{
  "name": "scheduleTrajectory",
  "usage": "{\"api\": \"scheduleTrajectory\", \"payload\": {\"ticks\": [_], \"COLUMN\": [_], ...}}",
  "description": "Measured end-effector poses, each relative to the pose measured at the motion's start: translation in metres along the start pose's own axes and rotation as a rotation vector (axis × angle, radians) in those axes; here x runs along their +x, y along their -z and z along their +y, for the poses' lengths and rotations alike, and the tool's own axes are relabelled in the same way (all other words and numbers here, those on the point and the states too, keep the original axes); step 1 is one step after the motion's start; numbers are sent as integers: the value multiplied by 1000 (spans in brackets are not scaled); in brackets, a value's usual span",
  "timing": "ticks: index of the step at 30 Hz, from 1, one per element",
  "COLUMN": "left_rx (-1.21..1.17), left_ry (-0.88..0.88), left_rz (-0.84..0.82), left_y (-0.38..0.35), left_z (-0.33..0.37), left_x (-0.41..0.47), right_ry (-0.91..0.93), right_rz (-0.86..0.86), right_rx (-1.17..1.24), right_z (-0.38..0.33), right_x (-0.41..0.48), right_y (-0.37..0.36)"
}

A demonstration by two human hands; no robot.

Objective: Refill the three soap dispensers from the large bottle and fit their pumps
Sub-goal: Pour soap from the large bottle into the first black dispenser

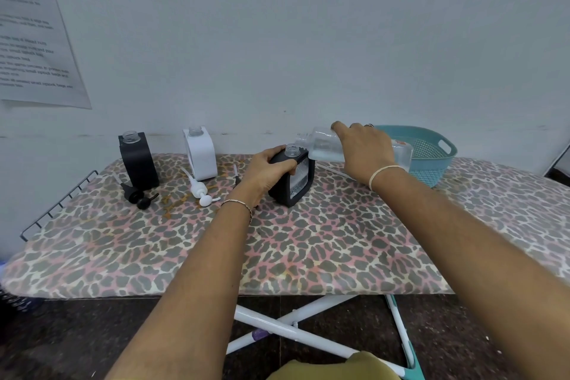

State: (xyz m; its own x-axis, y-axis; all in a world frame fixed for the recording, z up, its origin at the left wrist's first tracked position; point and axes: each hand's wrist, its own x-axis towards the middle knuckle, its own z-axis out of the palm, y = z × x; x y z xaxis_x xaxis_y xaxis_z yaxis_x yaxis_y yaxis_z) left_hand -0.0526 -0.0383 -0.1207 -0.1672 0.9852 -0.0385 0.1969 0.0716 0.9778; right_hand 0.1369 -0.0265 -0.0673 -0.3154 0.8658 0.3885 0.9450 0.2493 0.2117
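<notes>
Gripped the black dispenser [300, 182] with the left hand [271, 168], standing on the ironing board [308, 241]. Clasped the large bottle [320, 145] in the right hand [364, 148], tipped just above the dispenser's open neck. Probably heavy, sloshing, slick; best held mid-body.

We find black print in lines on the paper sheet [37, 40] on the wall [277, 25] at left, all too blurred to read, and a small orange mark on the large bottle [322, 145] is equally illegible.
</notes>
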Motion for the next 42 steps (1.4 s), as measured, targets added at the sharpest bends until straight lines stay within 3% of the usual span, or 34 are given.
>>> {"api": "scheduleTrajectory", "payload": {"ticks": [12, 19, 24, 31, 42], "left_rx": [-11, 22, 21, 23, 138], "left_ry": [1, -2, -22, -35, -102], "left_rz": [-3, 6, -4, -21, 34], "left_y": [1, 0, 1, 2, -2], "left_z": [-1, 0, -3, -5, -7], "left_x": [-1, -1, 1, 5, 2], "right_ry": [-84, -312, -465, -549, -648], "right_rz": [-45, 112, 260, 333, 314], "right_rx": [188, 907, 1179, 1177, 1191], "right_z": [5, 14, 0, -10, -9], "right_x": [-7, -3, -2, -4, -12], "right_y": [-22, -48, -59, -72, -86]}}
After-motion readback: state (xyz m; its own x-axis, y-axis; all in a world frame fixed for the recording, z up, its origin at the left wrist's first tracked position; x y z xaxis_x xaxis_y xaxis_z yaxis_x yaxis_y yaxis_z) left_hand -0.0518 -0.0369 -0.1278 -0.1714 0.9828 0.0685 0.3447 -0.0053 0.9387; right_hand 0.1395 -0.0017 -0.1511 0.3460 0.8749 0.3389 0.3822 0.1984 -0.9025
